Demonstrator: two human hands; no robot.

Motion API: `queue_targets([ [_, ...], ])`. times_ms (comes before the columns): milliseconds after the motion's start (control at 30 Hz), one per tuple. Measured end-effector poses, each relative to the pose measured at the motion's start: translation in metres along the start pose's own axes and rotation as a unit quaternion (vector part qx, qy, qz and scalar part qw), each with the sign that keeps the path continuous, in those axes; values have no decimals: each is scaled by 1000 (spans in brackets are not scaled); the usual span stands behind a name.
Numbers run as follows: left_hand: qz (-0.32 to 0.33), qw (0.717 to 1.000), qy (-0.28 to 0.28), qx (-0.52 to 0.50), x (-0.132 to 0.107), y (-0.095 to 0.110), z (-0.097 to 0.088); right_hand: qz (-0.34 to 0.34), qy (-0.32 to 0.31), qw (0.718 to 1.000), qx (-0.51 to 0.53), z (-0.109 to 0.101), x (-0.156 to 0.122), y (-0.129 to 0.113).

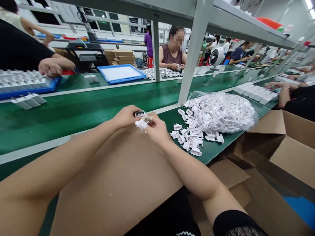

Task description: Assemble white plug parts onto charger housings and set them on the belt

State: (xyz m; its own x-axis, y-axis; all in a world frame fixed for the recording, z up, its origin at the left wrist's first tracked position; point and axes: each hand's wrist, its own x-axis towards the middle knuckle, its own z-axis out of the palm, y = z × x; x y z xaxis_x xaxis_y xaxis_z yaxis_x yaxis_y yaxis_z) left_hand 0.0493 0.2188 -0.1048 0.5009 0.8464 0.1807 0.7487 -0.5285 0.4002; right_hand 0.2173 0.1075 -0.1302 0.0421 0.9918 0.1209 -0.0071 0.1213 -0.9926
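My left hand (126, 116) is closed around a small white plastic housing (140, 113) with a dark oval opening that faces me. Close against it, my right hand (157, 129) is pinched, with white at its thumb and fingertip. Whether that white is a finger cover or another small part, I cannot tell; what lies between those fingers is hidden. Both hands meet above the brown cardboard (137, 177) in front of my body. To the right of my right hand, loose white plastic plug parts (194, 132) lie scattered on the green bench.
A clear plastic bag (226, 111) full of white parts rests on the bench. Open cardboard boxes (265, 131) stand at right. A grey metal post (193, 55) rises ahead. Across the green belt (73, 111) are a blue-rimmed tray (121, 73) and co-workers; another person's hand (50, 67) is at left.
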Motion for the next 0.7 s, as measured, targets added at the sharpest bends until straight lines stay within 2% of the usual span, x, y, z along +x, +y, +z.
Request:
queue_targets([
  [67, -32, 998, 5, -51, -52, 9, -4, 41, 7, 994, 104, 0, 6, 2],
  [133, -61, 992, 0, -106, -101, 20, -4, 59, -15, 987, 151, 2, 7, 2],
  [200, -79, 985, 3, -153, -137, 30, 1, 71, -52, 985, 149, 5, 1, -2],
  [267, -92, 976, 26, -193, -160, 37, 9, 63, -90, 988, 108, 9, -8, -8],
  [367, -96, 957, 75, -262, -173, 37, 23, -28, -133, 989, -60, 12, -25, -21],
  [400, -90, 953, 83, -277, -174, 35, 27, -78, -143, 978, -133, 12, -30, -25],
  [500, -61, 953, 88, -285, -174, 28, 36, -205, -168, 917, -297, 13, -41, -34],
  [567, -56, 953, 96, -280, -173, 26, 38, -237, -181, 890, -346, 14, -44, -36],
  [700, -74, 948, 108, -290, -174, 27, 38, -261, -199, 854, -404, 16, -44, -32],
])
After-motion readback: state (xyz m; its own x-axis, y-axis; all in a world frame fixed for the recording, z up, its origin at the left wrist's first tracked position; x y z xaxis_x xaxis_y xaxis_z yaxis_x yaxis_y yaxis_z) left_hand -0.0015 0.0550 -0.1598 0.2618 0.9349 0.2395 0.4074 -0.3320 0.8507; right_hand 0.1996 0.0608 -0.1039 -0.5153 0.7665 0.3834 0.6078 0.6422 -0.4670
